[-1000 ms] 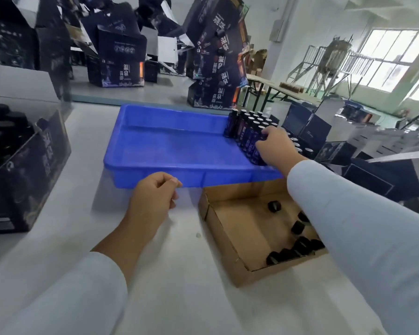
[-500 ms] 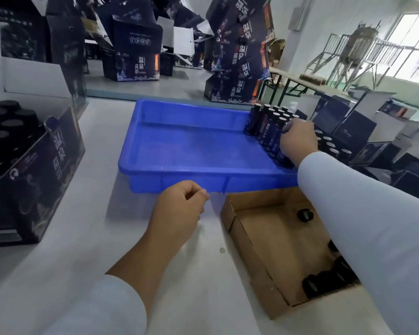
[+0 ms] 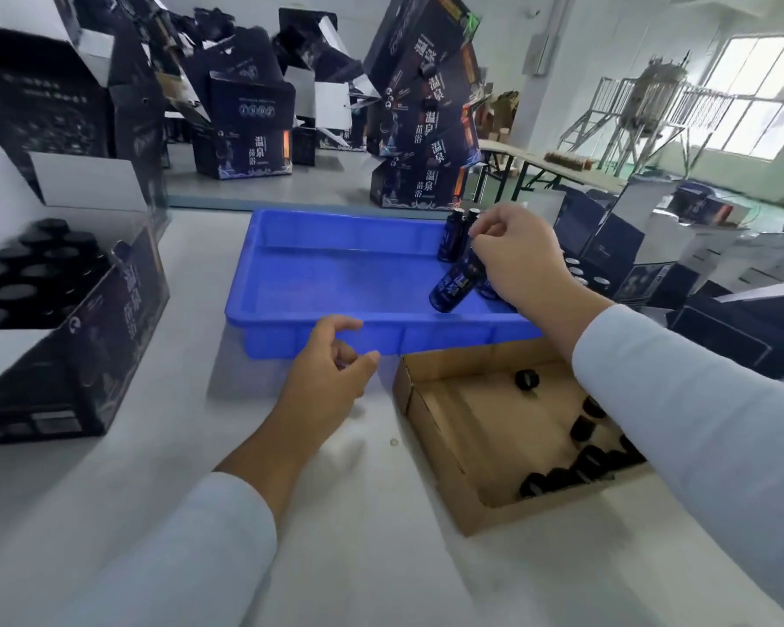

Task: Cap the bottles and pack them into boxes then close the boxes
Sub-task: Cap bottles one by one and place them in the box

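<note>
A blue tray (image 3: 336,282) lies on the white table, with dark blue bottles (image 3: 453,239) standing at its right end. My right hand (image 3: 517,260) grips one dark blue bottle (image 3: 454,285) by its neck and holds it tilted above the tray floor. My left hand (image 3: 327,382) hovers over the table just in front of the tray, fingers loosely curled with a small dark thing, perhaps a cap, between them. A shallow cardboard box (image 3: 440,427) to the right holds several loose black caps (image 3: 527,380). An open dark box (image 3: 87,328) at the left holds capped bottles.
Stacks of dark printed boxes (image 3: 426,129) stand behind the tray. More dark and white boxes (image 3: 652,264) crowd the right side. A small round speck (image 3: 394,442) lies on the table between my left arm and the cardboard box.
My right hand has pulled one bottle out of the row and lifted it tilted. My left hand has opened its fingers slightly. The camera has shifted closer.
</note>
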